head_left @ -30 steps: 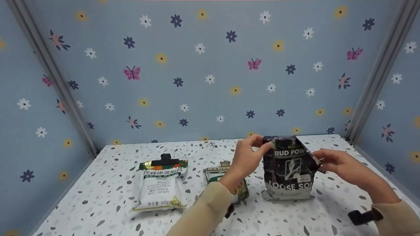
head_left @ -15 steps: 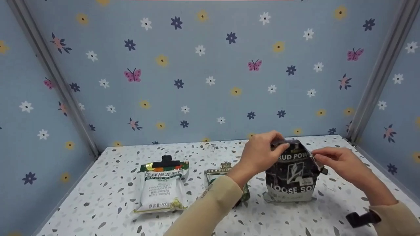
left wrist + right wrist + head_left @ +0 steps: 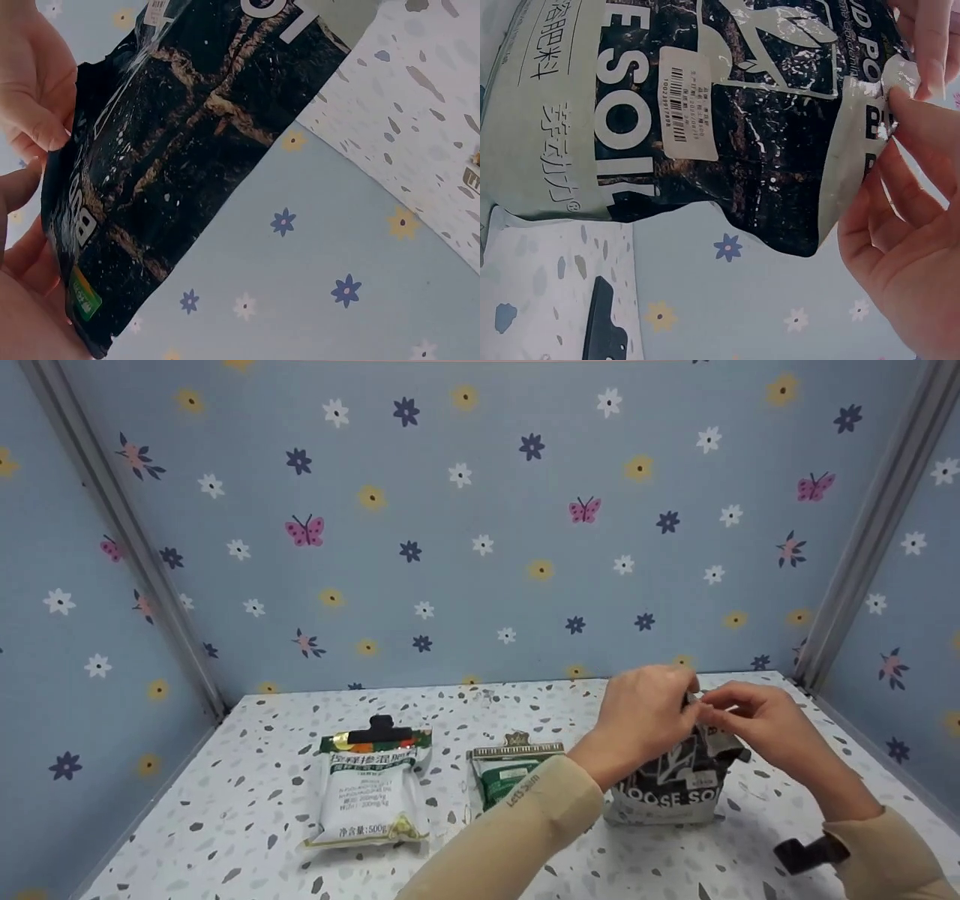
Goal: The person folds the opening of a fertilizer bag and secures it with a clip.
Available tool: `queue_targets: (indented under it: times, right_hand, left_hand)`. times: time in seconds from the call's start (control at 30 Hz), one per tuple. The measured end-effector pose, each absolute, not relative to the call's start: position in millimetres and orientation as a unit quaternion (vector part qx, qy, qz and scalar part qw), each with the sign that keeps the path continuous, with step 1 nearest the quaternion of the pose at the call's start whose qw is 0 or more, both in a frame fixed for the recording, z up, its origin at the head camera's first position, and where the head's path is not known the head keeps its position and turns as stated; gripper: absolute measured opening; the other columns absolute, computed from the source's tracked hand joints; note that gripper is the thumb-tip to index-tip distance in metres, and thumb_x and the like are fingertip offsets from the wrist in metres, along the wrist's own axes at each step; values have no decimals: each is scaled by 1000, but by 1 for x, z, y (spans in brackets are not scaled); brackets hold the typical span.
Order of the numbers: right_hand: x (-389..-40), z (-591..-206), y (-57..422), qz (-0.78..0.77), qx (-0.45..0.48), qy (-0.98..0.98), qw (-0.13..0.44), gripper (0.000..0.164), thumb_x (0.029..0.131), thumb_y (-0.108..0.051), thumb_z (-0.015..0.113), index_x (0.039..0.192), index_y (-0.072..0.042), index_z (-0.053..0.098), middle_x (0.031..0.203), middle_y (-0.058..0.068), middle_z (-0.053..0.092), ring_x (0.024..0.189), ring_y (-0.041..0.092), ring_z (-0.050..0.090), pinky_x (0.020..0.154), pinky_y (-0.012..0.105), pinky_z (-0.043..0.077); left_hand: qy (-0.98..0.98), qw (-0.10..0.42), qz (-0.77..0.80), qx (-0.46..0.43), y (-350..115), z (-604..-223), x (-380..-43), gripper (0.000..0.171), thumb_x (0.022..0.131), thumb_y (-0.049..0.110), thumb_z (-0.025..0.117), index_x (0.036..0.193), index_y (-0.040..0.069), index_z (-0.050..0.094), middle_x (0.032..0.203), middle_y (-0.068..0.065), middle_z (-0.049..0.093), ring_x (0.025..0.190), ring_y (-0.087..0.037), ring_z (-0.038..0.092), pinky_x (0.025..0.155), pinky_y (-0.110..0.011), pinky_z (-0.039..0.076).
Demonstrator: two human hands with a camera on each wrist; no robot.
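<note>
A black soil bag (image 3: 667, 802) with white lettering stands upright at the right of the table, its top gathered. My left hand (image 3: 649, 716) grips that top from the left and covers much of it in the head view. From the right, my right hand (image 3: 765, 724) pinches the bag's upper edge, its fingertips meeting those of the left hand. In the right wrist view, thumb and fingers of the right hand (image 3: 907, 232) hold a pale folded flap of the bag (image 3: 742, 150). The left wrist view shows the left hand (image 3: 30, 307) at the bag's top end.
Left on the table lies a white bag (image 3: 367, 795) with a black clip (image 3: 381, 731). A green bag (image 3: 499, 784) with an ornate metal clip (image 3: 516, 748) lies mid-table, partly behind the left sleeve (image 3: 517, 825). A flat black object (image 3: 604, 322) lies near the soil bag. Flowered panels (image 3: 480, 585) enclose the table.
My left hand has moved right, drawing the bag's top over to the right hand. The bag's top has narrowed and folded, and both hands now meet there.
</note>
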State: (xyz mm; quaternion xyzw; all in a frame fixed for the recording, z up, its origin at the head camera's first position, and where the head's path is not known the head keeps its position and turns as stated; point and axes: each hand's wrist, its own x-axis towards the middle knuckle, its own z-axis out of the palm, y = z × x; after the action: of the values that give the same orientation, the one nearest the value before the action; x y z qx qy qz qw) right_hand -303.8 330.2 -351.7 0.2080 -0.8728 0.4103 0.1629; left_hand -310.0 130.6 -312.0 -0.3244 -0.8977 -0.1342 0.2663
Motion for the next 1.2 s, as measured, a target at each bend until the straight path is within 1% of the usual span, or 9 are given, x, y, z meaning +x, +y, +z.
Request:
queue_targets:
  times: [0.13, 0.37, 0.57, 0.73, 0.93, 1.1, 1.2]
  right_hand:
    - [-305, -354, 330, 424, 213, -866, 161, 12, 96, -15, 69, 102, -6, 74, 97, 3, 71, 83, 10, 67, 70, 22, 54]
    - [-306, -358, 334, 430, 224, -860, 160, 10, 95, -10, 69, 99, -2, 73, 93, 4, 70, 79, 10, 65, 68, 23, 53]
    - [-306, -359, 339, 429, 225, -863, 142, 9, 95, -11, 69, 97, -4, 73, 91, 3, 69, 77, 11, 63, 67, 24, 52]
    - [-307, -362, 345, 432, 223, -866, 121, 9, 95, -11, 69, 99, -4, 73, 94, 4, 69, 78, 13, 65, 67, 26, 53]
    - [-305, -369, 358, 439, 192, -875, 77, 14, 94, -14, 71, 99, -1, 71, 97, 7, 68, 80, 15, 67, 69, 31, 55]
    - [-305, -375, 369, 439, 196, -876, 45, 13, 92, -11, 72, 97, 1, 70, 93, 5, 69, 80, 15, 68, 74, 31, 56]
    - [-306, -377, 372, 441, 204, -874, 36, 13, 92, -10, 72, 96, 2, 70, 91, 4, 69, 80, 15, 68, 76, 30, 56]
  left_hand:
    - [-899, 263, -141, -321, 133, -313, -310, 8, 92, 30, 72, 101, 29, 73, 90, 18, 70, 73, 1, 60, 62, -15, 46]
    - [-902, 241, -171, -314, 134, -314, -310, 9, 92, 32, 73, 101, 30, 74, 91, 19, 71, 76, 1, 62, 65, -14, 45]
    - [-896, 254, -182, -317, 134, -316, -310, 7, 92, 31, 73, 98, 30, 75, 89, 20, 71, 75, 2, 62, 63, -14, 44]
    - [-892, 261, -186, -318, 133, -316, -311, 8, 92, 31, 73, 99, 30, 75, 90, 19, 71, 74, 1, 62, 62, -14, 44]
    - [-890, 255, -198, -321, 133, -318, -310, 7, 92, 31, 74, 98, 29, 75, 90, 19, 72, 73, 2, 61, 63, -13, 43]
    - [-892, 254, -198, -319, 133, -318, -309, 7, 91, 33, 74, 97, 30, 75, 90, 19, 72, 73, 3, 61, 63, -13, 43]
    - [-890, 259, -194, -320, 134, -318, -308, 8, 91, 33, 74, 98, 30, 75, 90, 19, 72, 73, 2, 61, 63, -13, 43]
